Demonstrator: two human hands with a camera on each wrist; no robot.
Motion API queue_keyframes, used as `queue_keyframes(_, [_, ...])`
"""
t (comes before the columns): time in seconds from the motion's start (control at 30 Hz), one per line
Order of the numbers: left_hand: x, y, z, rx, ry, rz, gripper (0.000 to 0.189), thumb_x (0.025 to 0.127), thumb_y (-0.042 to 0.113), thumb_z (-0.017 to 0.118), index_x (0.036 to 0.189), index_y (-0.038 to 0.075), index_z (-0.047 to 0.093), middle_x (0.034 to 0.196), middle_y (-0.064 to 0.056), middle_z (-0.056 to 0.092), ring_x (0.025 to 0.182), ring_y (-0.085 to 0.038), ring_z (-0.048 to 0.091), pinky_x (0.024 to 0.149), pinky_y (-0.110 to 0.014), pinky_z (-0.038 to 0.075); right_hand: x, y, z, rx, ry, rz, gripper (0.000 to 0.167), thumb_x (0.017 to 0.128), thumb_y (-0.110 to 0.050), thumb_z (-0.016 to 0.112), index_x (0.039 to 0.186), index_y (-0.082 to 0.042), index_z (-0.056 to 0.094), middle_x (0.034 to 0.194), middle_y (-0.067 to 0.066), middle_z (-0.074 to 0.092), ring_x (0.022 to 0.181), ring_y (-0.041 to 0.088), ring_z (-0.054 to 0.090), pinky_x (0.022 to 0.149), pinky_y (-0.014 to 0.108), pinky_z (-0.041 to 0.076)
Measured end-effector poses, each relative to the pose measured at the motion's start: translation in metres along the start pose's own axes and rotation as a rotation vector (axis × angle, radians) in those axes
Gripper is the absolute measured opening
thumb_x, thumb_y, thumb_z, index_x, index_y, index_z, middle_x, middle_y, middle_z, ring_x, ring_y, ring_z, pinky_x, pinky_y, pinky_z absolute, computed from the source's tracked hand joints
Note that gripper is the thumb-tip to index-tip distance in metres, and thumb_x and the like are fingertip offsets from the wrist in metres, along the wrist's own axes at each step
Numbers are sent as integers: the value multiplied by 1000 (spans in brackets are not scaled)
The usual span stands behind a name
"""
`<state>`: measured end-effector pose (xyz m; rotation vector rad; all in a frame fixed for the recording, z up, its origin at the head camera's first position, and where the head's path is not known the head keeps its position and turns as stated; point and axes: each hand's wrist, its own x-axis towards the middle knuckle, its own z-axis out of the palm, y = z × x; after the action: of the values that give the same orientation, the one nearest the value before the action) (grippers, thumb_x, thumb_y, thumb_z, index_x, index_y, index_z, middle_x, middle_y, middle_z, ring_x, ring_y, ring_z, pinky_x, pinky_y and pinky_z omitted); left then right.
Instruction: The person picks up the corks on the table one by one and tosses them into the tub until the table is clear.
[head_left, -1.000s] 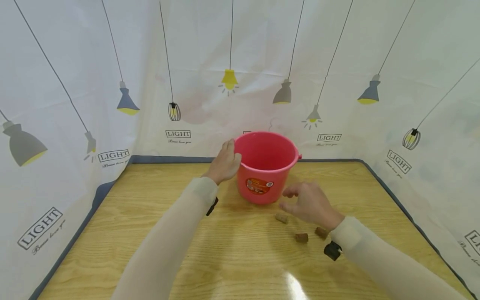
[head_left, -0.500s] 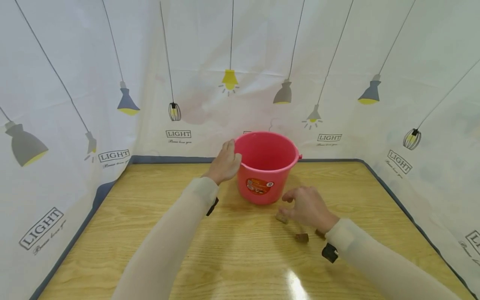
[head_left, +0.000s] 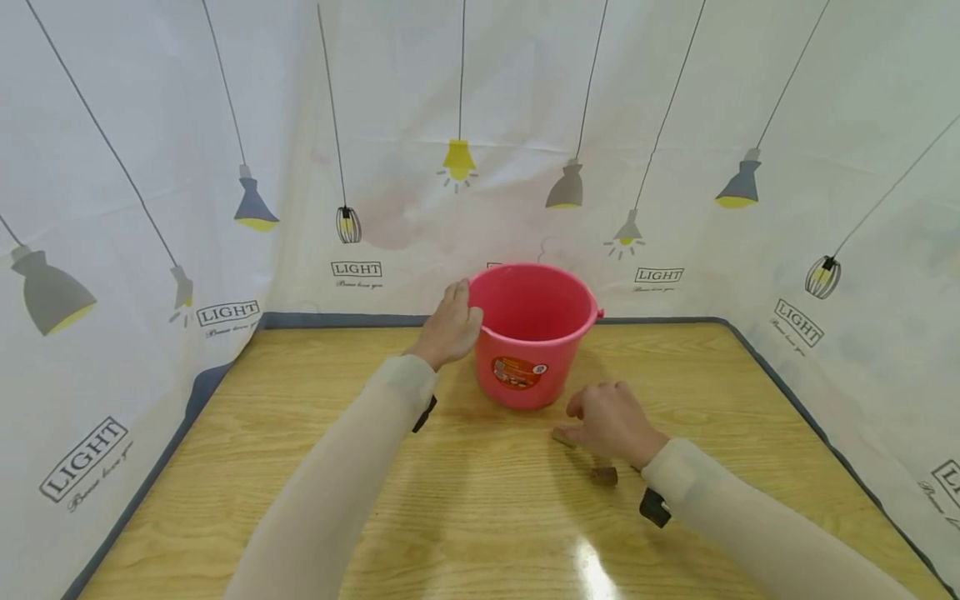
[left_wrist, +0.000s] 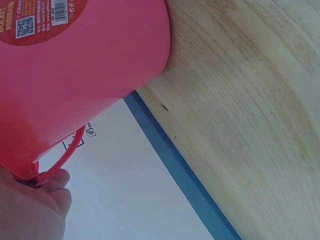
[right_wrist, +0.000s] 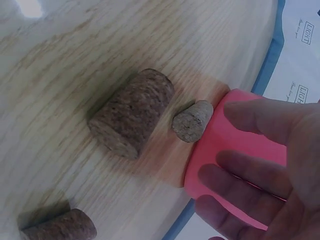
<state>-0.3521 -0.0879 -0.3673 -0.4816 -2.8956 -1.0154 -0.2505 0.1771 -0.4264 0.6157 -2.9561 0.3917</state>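
Observation:
A pink bucket [head_left: 558, 358] with a round red label stands upright on the wooden table. My left hand [head_left: 450, 327] grips its rim at the left side, with fingers by the pink handle [left_wrist: 70, 154] in the left wrist view. My right hand [head_left: 611, 423] is low over the table, right of the bucket, fingers apart and holding nothing. Its thumb overlaps a light cork [right_wrist: 193, 121] in the head view. A dark cork [right_wrist: 132, 115] lies beneath the hand, and another dark cork [right_wrist: 62, 227] is almost hidden by the wrist in the head view.
White cloth walls [head_left: 408, 108] printed with lamps enclose the table [head_left: 300, 400] at the back and both sides. A dark blue border [head_left: 337, 320] runs along the table's edge.
My right hand has moved down and slightly nearer to me over the corks, and now covers more of them. The left hand and the bucket have stayed put.

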Motion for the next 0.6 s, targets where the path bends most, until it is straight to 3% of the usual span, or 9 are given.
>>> queue_keyframes(0.23, [-1,1,-1,8,-2,-2,68,106,32,22,164,4,2,172,-13,5,157,-28,12,125,-45,17,1,2,6,-36,7,-25,34,81,-41,86,91,-8,82,87,5,78,72,18,70,82,46,56])
queue_keyframes(0.47, [-1,1,0,12,5,7,69,105,33,21,164,3,3,171,-15,7,156,-29,13,125,-46,17,2,2,12,-64,-1,-25,29,82,-39,85,85,-11,81,82,2,76,69,17,66,89,53,49])
queue_keyframes(0.6, [0,-1,1,15,5,8,69,105,33,21,164,3,2,171,-15,7,157,-29,12,125,-45,16,3,1,13,-75,-6,-23,26,82,-39,85,79,-14,79,76,-2,73,64,12,59,87,53,48])
